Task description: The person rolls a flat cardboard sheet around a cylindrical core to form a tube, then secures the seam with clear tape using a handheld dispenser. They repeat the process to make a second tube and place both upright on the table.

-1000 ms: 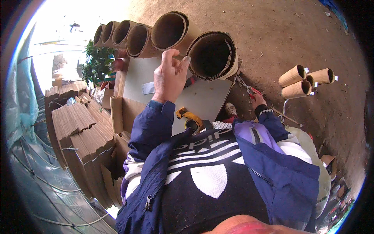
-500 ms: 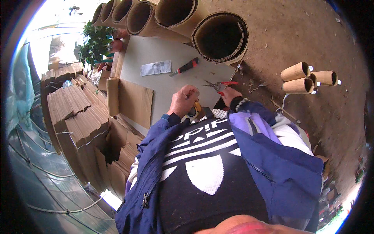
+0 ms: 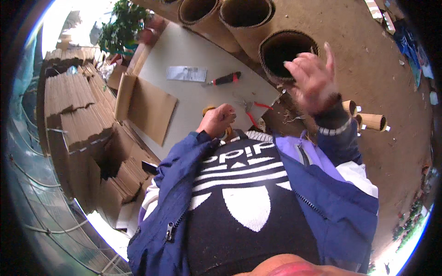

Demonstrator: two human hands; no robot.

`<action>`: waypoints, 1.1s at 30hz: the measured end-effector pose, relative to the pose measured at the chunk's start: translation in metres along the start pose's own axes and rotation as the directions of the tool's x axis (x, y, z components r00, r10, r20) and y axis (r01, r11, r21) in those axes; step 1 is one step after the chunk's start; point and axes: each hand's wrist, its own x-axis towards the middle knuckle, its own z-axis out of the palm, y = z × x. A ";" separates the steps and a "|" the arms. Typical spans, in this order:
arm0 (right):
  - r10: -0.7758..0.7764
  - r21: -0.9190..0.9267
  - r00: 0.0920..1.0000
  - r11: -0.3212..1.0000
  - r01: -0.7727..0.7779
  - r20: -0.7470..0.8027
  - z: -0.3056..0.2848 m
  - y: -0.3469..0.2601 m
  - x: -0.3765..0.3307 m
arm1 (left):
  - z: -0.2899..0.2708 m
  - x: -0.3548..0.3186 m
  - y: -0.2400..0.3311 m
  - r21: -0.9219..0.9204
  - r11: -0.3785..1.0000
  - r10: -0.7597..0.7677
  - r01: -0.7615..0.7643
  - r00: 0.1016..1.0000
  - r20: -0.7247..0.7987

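Note:
My left hand (image 3: 218, 120) is closed over the near part of the grey tabletop (image 3: 184, 48), its fingers curled together. Whatever it holds, if anything, is hidden. Bits of a yellow-edged round thing (image 3: 208, 110), perhaps a tape roll, show beside it. My right hand (image 3: 313, 83) is raised at the right with fingers spread and nothing in it, in front of the mouth of a large rolled cardboard tube (image 3: 271, 48). Red-handled pruning shears (image 3: 253, 112) lie on the table between my hands. Farther back lie a black-and-red utility knife (image 3: 225, 79) and a white printed slip (image 3: 186, 73).
More big cardboard tubes (image 3: 248, 27) line the table's far right edge. A partly rolled cardboard sheet (image 3: 149, 110) lies at the left, beside stacks of flat cardboard (image 3: 73, 94). Several small tubes (image 3: 372, 121) stand on the dirt floor at right. A leafy plant (image 3: 120, 30) is far left.
My right hand has left the red-handled shears and risen up and to the right, opening. My left hand stays near its place. The view has shifted somewhat.

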 end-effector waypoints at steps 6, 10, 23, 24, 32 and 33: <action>-0.070 0.023 0.997 0.997 0.071 -0.021 0.021 0.028 0.015 | 0.001 0.001 -0.008 0.204 0.978 0.022 -0.038 0.997 0.079; -0.013 -0.112 0.997 0.994 0.004 -0.081 0.030 0.005 0.021 | -0.003 -0.003 -0.022 0.197 0.980 -0.004 -0.008 0.998 0.058; 0.104 -0.324 0.987 0.936 -0.140 -0.126 0.048 -0.025 0.036 | -0.036 -0.048 -0.059 0.315 0.949 0.001 -0.015 0.999 0.044; 0.102 -0.322 0.988 0.937 -0.135 -0.115 0.052 -0.026 0.039 | -0.036 -0.052 -0.064 0.350 0.937 -0.021 -0.001 0.998 0.061; 0.185 -0.435 0.982 0.888 -0.151 0.037 0.068 -0.033 0.036 | -0.045 -0.088 -0.105 0.428 0.903 0.002 -0.025 0.998 0.055; 0.191 -0.450 0.981 0.878 -0.162 0.020 0.070 -0.034 0.034 | -0.044 -0.093 -0.110 0.510 0.860 -0.009 -0.024 0.998 0.063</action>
